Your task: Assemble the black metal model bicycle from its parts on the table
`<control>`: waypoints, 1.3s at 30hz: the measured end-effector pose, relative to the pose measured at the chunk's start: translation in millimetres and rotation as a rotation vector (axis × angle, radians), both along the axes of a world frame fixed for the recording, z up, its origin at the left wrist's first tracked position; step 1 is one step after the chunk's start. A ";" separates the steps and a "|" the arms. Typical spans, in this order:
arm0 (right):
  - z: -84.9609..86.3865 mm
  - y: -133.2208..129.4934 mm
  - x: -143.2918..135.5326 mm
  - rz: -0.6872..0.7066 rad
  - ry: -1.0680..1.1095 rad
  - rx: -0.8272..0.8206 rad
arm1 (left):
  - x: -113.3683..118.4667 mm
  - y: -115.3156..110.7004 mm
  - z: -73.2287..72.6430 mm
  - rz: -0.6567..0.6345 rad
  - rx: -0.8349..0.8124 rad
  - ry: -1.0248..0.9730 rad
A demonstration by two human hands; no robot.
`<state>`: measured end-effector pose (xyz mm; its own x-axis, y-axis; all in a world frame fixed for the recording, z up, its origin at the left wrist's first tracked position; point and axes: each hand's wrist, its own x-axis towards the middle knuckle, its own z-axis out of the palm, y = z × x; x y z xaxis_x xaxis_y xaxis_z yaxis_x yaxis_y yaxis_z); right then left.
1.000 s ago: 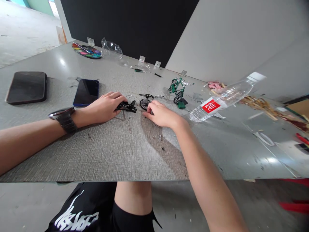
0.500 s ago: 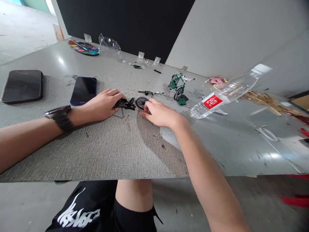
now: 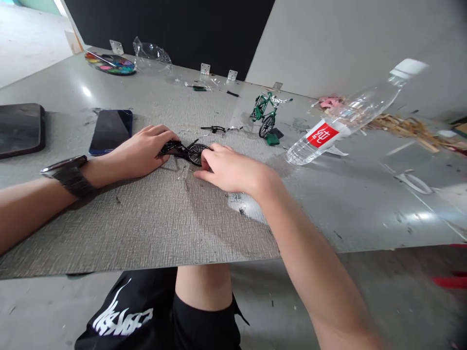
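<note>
With fingers closed, my left hand (image 3: pixel 140 149) grips the black frame of a miniature bicycle (image 3: pixel 174 148) low over the table (image 3: pixel 146 223). My right hand (image 3: pixel 229 167) pinches a small black spoked wheel (image 3: pixel 196 153) by its right side. The wheel meets the right end of the frame; whether it is seated there I cannot tell. Behind them lie a black handlebar piece (image 3: pixel 214 129) and a small silvery part. Thin pins and tiny metal bits are scattered in front of my fingers. An assembled green miniature bicycle (image 3: pixel 265 113) stands further back to the right.
A clear water bottle (image 3: pixel 321 136) leans right of the green bicycle. Two dark phone-like devices lie left, one a blue-edged phone (image 3: pixel 111 131). A paint palette (image 3: pixel 110 63), clear plastic packaging (image 3: pixel 151 57) and small screwdrivers (image 3: pixel 199 88) sit at the back. Straw-like scraps (image 3: pixel 404 127) lie right.
My right hand has brought the wheel leftward against the bicycle frame, closing the gap between them. My left hand keeps its hold on the frame. The camera view has shifted slightly.
</note>
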<state>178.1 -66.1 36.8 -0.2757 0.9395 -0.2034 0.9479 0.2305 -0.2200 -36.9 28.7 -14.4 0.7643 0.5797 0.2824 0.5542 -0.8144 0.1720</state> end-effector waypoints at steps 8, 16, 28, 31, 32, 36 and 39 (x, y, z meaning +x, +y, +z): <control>-9.6 12.2 7.2 0.060 0.114 0.076 | -0.4 -0.7 1.7 0.005 0.010 0.025; -6.5 14.0 15.2 0.035 0.118 0.265 | -0.6 0.8 0.2 -0.008 0.009 0.014; -14.0 30.2 19.8 -0.007 0.210 0.349 | -2.1 4.8 -3.5 -0.029 0.016 0.005; -17.4 31.4 17.2 0.001 0.246 0.376 | -1.8 2.8 -1.6 -0.026 0.011 0.001; -18.2 31.4 16.0 0.025 0.260 0.381 | -1.6 2.1 -0.9 -0.028 0.008 -0.001; -17.9 30.4 10.8 0.140 0.367 0.323 | -1.0 1.4 0.1 -0.044 -0.007 -0.019; -15.3 27.9 7.1 0.152 0.430 0.287 | -1.1 2.3 -1.2 -0.042 -0.007 -0.022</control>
<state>185.2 -38.1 21.4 -0.4148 0.8836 0.2173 0.7374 0.4664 -0.4887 -38.0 31.0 -15.7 0.7815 0.5494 0.2956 0.5156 -0.8355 0.1898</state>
